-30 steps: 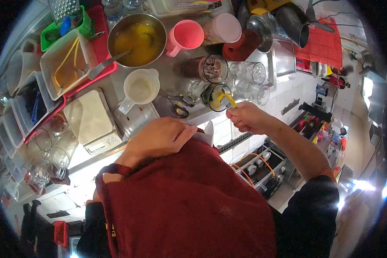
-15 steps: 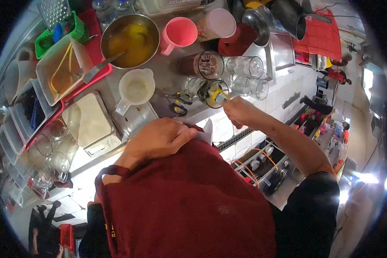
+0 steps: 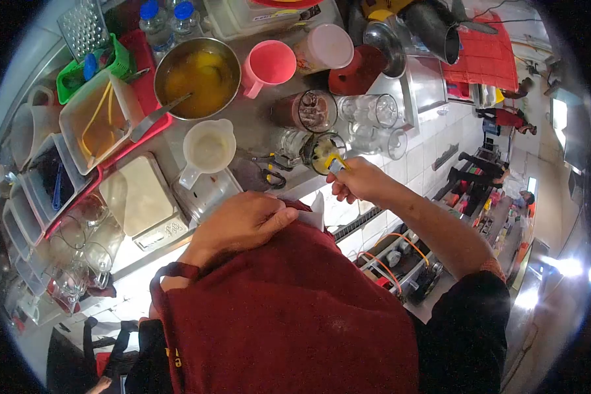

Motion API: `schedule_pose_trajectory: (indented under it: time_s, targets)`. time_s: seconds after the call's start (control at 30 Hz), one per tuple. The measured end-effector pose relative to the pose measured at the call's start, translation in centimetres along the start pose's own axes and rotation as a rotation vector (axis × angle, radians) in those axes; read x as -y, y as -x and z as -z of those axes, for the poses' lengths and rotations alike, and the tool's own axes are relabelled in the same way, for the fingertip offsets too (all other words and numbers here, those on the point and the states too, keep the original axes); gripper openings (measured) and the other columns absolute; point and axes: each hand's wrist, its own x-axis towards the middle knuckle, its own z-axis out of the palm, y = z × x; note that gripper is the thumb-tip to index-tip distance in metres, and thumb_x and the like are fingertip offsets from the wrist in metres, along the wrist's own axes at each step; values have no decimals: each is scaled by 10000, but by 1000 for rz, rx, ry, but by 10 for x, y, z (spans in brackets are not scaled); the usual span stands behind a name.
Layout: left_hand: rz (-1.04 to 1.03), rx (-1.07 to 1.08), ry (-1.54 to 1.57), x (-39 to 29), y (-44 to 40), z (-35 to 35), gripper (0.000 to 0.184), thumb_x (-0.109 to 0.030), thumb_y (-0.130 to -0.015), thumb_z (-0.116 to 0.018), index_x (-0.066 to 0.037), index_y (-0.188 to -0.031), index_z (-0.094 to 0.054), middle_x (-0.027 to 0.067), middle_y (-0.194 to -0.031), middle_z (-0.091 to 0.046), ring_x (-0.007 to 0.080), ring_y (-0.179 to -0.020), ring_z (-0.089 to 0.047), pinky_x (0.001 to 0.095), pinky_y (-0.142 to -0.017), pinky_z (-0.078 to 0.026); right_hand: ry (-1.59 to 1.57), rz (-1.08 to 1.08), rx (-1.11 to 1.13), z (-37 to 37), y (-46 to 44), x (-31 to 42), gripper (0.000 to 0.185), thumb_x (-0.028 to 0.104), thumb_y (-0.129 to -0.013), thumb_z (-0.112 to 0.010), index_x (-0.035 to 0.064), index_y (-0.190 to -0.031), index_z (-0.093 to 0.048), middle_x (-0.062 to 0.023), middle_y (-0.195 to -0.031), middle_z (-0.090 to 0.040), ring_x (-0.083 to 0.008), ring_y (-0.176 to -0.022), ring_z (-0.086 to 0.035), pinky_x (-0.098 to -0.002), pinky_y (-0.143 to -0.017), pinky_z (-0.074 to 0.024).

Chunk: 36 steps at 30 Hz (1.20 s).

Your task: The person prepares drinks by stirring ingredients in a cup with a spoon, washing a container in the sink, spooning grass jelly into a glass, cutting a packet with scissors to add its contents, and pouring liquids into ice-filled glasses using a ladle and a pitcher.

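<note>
My right hand pinches a small yellow-handled tool at the mouth of a glass with pale contents. The tool's far end is hard to make out inside the glass. Against the maroon apron, near the counter edge, rests my left hand, its fingers curled in and partly hidden; what they may hold I cannot make out. Beside the glass stand a glass of dark red drink and clear glasses. Yellow-and-black scissors lie left of the glass.
A metal bowl of yellow liquid, a pink cup, a white measuring jug and a scale stand on the counter. Plastic tubs line the left. People stand far off at right; another person's dark-clothed legs show at lower left.
The tool has shifted slightly left with my right hand, whose lower fingers look more spread. The view has shifted a little. My left hand stays against the apron.
</note>
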Motion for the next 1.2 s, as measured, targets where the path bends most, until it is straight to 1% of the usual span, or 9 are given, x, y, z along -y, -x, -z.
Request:
schedule_pose_trajectory:
  time_s: [0.3, 0.37, 0.4, 0.47, 0.8, 0.9, 1.03, 1.1, 1.2]
  targets:
    - [51, 32, -9, 3, 2, 1, 499, -423, -991, -368, 8, -911, -607, 210, -874, -627, 402, -870, -593, 444, -799, -458, 337, 151, -164, 16, -17, -15, 241, 173, -881, -426, 2, -828, -586, -96, -579, -489, -198, -458, -473, -374, -430, -369]
    - [9, -32, 7, 5, 3, -4, 510, -437, -986, -389, 5, -877, -619, 216, -846, -630, 413, -851, -591, 464, -768, -455, 521, 431, -237, 19, -30, -31, 327, 206, -895, -419, -40, -739, -567, -173, -562, -493, -258, -475, -494, -428, -465, -377]
    - [-33, -99, 25, 5, 2, -5, 523, -452, -981, -410, 2, -844, -631, 221, -817, -632, 424, -832, -589, 484, -736, -452, 517, 432, -240, 19, -27, -28, 327, 206, -895, -419, -40, -739, -567, -173, -562, -493, -258, -475, -494, -428, -465, -377]
    - [-1, -40, 13, 2, 2, -2, 503, -436, -984, -396, -1, -884, -627, 210, -852, -635, 402, -855, -595, 454, -769, -457, 508, 375, -247, 14, -18, -19, 418, 231, -895, -435, -122, -734, -589, -332, -651, -557, -425, -639, -628, -486, -604, -475]
    - [-9, -32, 41, -10, -1, -21, 551, -478, -988, -378, -3, -882, -637, 168, -792, -629, 329, -788, -600, 398, -769, -463, 426, 448, -344, 12, -40, -30, 422, 266, -893, -463, -105, -743, -596, -329, -654, -567, -442, -644, -633, -492, -613, -497]
    - [-24, -55, 45, -11, 1, -31, 597, -520, -989, -358, -9, -899, -655, 139, -795, -633, 274, -773, -595, 376, -752, -466, 442, 628, -382, 13, -51, -43, 403, 280, -904, -469, -66, -733, -583, -215, -537, -515, -290, -479, -546, -440, -516, -444]
    - [4, -83, 91, -32, 10, -43, 616, -539, -987, -354, -11, -942, -667, 105, -816, -644, 205, -748, -584, 349, -707, -465, 318, 733, -345, 8, -32, -36, 379, 317, -866, -510, -36, -787, -623, -257, -653, -581, -374, -614, -614, -466, -602, -486]
    - [230, -44, 249, -29, 17, -50, 625, -525, -1006, -315, -20, -990, -683, 73, -836, -645, 142, -723, -553, 307, -656, -445, 260, 701, -285, 7, -41, -44, 349, 326, -832, -541, -5, -811, -652, -289, -769, -625, -442, -741, -647, -489, -675, -512]
    - [70, -197, 111, -25, 13, -67, 466, -382, -1006, -401, -10, -990, -681, 31, -793, -620, 101, -656, -501, 283, -577, -407, 144, 694, -322, 8, -36, -53, 352, 337, -822, -551, 4, -810, -665, -277, -814, -647, -424, -794, -653, -499, -708, -509]
